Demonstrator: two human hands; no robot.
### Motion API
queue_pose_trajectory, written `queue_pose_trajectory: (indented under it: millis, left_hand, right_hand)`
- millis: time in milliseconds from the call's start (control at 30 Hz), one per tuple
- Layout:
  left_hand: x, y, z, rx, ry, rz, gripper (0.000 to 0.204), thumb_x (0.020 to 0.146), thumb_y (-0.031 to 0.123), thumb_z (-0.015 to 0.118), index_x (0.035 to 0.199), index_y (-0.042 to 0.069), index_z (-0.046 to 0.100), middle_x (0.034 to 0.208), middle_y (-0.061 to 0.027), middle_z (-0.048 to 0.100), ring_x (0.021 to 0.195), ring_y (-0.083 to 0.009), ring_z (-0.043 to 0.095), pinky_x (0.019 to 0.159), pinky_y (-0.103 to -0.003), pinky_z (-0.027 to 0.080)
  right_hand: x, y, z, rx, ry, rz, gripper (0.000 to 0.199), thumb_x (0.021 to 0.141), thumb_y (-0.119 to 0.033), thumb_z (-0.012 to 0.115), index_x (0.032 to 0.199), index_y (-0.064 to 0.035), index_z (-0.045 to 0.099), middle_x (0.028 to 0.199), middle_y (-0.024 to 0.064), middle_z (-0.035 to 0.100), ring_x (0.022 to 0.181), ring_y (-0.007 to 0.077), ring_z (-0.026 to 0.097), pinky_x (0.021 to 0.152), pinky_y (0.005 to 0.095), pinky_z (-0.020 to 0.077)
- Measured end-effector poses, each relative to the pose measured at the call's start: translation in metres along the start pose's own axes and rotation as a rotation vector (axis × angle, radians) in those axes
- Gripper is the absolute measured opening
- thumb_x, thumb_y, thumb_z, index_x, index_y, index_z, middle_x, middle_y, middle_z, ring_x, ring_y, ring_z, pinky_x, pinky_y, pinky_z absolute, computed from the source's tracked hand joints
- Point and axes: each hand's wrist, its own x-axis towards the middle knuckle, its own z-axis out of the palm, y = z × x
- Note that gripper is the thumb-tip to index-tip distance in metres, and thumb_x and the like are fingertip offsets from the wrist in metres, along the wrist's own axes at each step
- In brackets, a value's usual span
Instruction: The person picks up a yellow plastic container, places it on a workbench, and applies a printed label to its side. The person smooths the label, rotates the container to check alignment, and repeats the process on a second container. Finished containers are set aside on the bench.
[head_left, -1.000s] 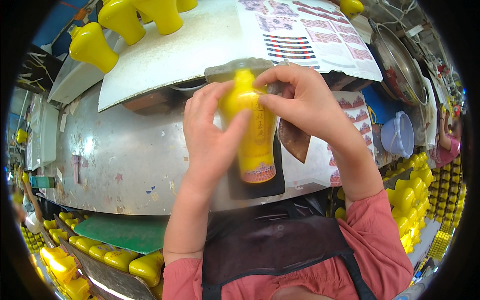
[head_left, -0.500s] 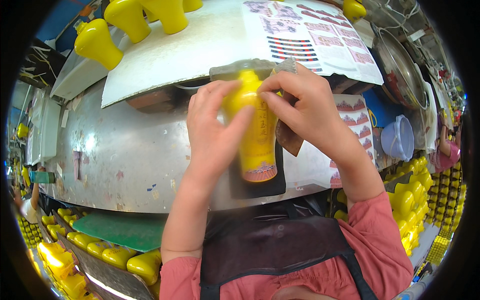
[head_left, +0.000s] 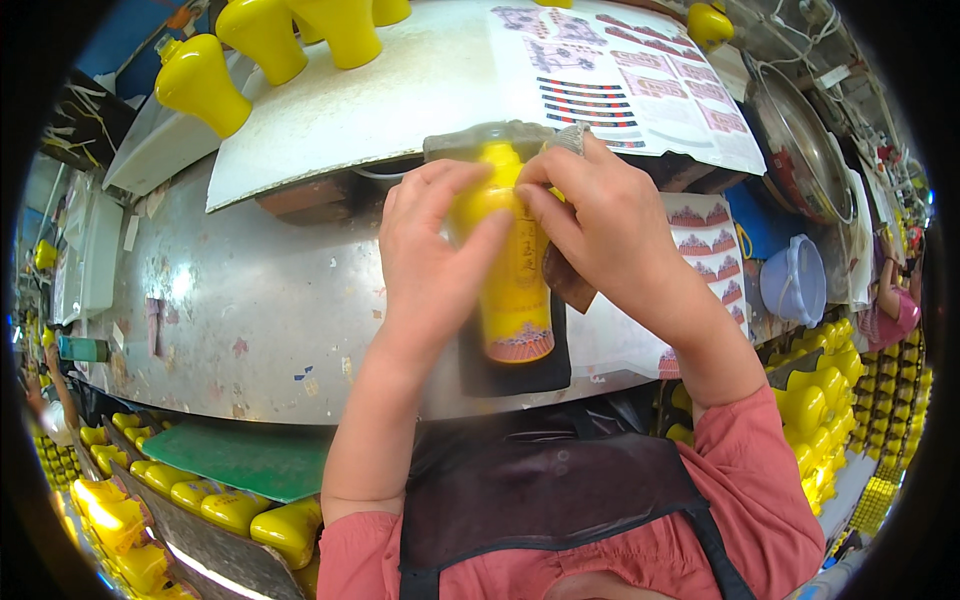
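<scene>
The left hand point(head_left: 425, 240) grips the side of a yellow bottle point(head_left: 517, 290), which lies on a black pad point(head_left: 500, 380) on the tabletop point(head_left: 250, 300). The right hand point(head_left: 610, 215), finger and thumb pinched near its neck, curls around a brown tool point(head_left: 567, 282).

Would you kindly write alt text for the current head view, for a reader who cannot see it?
A person's left hand and right hand are at the shoulder of a yellow bottle with a patterned base band, over a dark pad on a metal table. Beyond are more yellow bottles and a printed sheet.
</scene>
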Motion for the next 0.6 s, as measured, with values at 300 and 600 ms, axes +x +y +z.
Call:
queue_pose_trajectory:
  millis: [300, 600]
  left_hand:
    - [-0.002, -0.004, 0.002, -0.070, 0.090, 0.027, 0.022, 0.077, 0.012, 0.077, 0.098, 0.009, 0.070, 0.115, -0.0083, 0.066, 0.112, -0.0293, 0.059, 0.099, -0.040, 0.045]
    - [-0.017, 0.008, -0.005, -0.054, 0.087, 0.118, 0.012, 0.082, 0.006, 0.075, 0.090, 0.005, 0.065, 0.118, -0.0114, 0.065, 0.114, -0.0244, 0.058, 0.101, -0.036, 0.043]
  right_hand:
    - [-0.012, 0.005, 0.000, 0.118, 0.006, -0.112, 0.009, 0.087, -0.012, 0.071, 0.093, -0.0086, 0.066, 0.084, 0.0107, 0.061, 0.070, 0.0321, 0.063, 0.058, 0.0408, 0.0518]
    - [-0.028, 0.004, -0.019, 0.166, 0.058, 0.013, 0.031, 0.088, -0.016, 0.075, 0.118, -0.0116, 0.071, 0.085, 0.0111, 0.066, 0.070, 0.0274, 0.061, 0.060, 0.0366, 0.0510]
